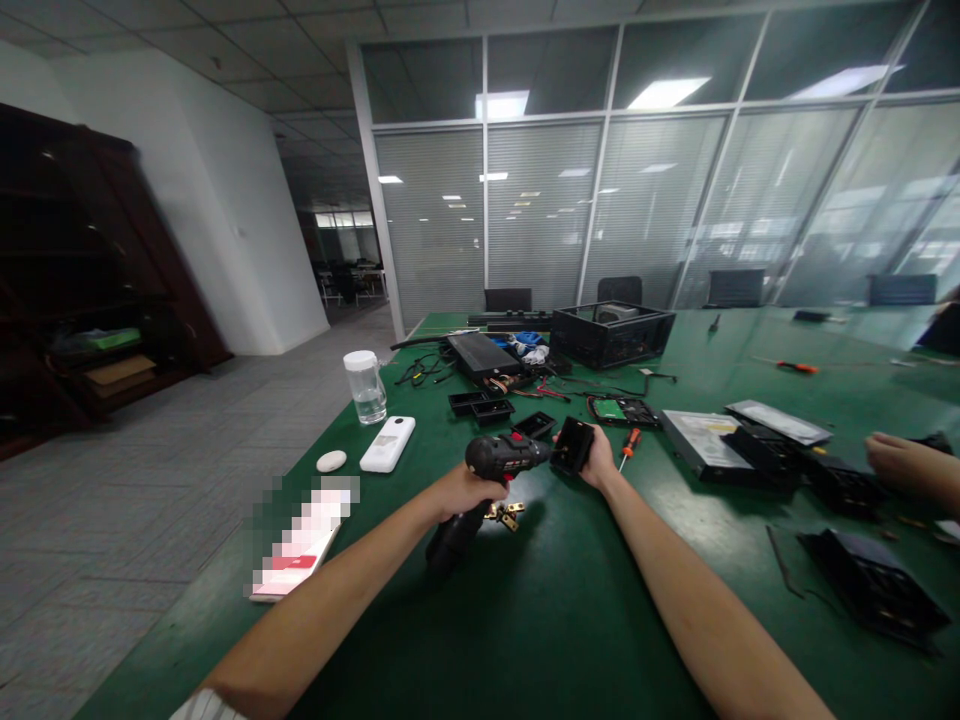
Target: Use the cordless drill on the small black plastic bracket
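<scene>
My left hand point(459, 492) is closed round the grip of a black cordless electric screwdriver point(487, 482), whose nose points right. Its tip meets a small black box-like part point(572, 444), which my right hand point(598, 460) holds upright just above the green table point(570, 600). Small brass-coloured pieces point(506, 514) lie under the tool. A red-handled screwdriver point(630, 443) lies just right of my right hand.
Another person's hand point(904, 462) rests at the right edge by black parts and a flat drive point(705, 440). Farther back stand an open black case point(611, 332), cables and small black trays point(480, 405). A water jar point(365, 386), a white device point(387, 443) and a blurred card point(300, 545) sit left.
</scene>
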The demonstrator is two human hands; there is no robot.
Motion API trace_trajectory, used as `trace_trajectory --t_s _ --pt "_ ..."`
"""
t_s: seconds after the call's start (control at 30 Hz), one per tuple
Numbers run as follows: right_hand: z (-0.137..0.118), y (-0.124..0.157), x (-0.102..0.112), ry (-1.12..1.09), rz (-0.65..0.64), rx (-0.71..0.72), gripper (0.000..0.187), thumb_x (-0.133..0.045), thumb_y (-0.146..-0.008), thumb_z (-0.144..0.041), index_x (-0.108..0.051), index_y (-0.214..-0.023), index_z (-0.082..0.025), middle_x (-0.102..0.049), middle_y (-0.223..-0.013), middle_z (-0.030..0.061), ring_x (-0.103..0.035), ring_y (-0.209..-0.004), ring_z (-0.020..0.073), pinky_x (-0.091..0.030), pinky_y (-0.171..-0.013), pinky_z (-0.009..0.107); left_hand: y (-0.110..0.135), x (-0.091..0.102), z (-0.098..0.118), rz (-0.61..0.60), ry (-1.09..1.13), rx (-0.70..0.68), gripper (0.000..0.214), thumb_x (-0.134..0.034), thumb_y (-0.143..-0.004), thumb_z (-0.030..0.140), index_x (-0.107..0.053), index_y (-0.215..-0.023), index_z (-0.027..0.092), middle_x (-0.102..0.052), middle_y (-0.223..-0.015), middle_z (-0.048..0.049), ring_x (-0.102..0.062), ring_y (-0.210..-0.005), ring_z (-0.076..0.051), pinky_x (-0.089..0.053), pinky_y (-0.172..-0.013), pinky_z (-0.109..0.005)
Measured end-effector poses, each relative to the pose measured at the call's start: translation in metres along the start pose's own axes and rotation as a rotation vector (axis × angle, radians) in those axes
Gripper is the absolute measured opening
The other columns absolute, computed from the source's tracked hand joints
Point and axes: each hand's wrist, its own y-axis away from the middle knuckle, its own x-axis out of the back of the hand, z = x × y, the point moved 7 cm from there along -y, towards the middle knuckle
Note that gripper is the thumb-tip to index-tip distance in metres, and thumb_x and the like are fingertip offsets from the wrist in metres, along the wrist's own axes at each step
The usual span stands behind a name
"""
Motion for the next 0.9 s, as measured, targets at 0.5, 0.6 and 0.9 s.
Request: trace_trajectory --t_s 0.5,0.6,0.9 --pt "0.0004 0.0005 -0.0002 0.008 0.0 -0.005 0.036 -0.034 -0.072 -0.04 -0.058 -0.08 -0.014 -0.064 -0.068 0.0087 -0.06 -0.063 0.0215 -0.047 -0.056 0.034 0.0006 -0.0012 -0.0002 -0.007 0.021 0.01 0.014 -0.056 -0.058 0.019 -0.057 -0.07 0.011 -0.052 -0.061 0.0004 -0.045 -0.055 -0.01 -0.035 -0.054 -0.024" --pt "0.0003 0.0018 -0.0014 0.008 -0.001 -0.011 0.036 -0.034 -0.072 -0.04 -0.059 -0.08 -0.014 -0.064 -0.068 0.0084 -0.059 -0.062 0.0211 -0.047 -0.057 0.034 0.0004 -0.0009 -0.0006 -0.011 0.008 0.007 0.014 -0.056 -0.059 0.019 -0.057 -0.07 0.012 -0.052 -0.062 0.0 -0.045 -0.056 -0.01 -0.035 -0.054 -0.024" --pt "-0.0003 0.0028 -0.0029 0.01 0.022 -0.017 0.037 -0.032 -0.075 -0.039 -0.059 -0.079 -0.014 -0.063 -0.064 0.0084 -0.059 -0.057 0.0205 -0.046 -0.054 0.033 0.0006 -0.0013 0.0009 -0.013 -0.006 -0.005 0.014 -0.055 -0.059 0.019 -0.056 -0.071 0.012 -0.05 -0.063 0.0005 -0.044 -0.058 -0.01 -0.035 -0.056 -0.024"
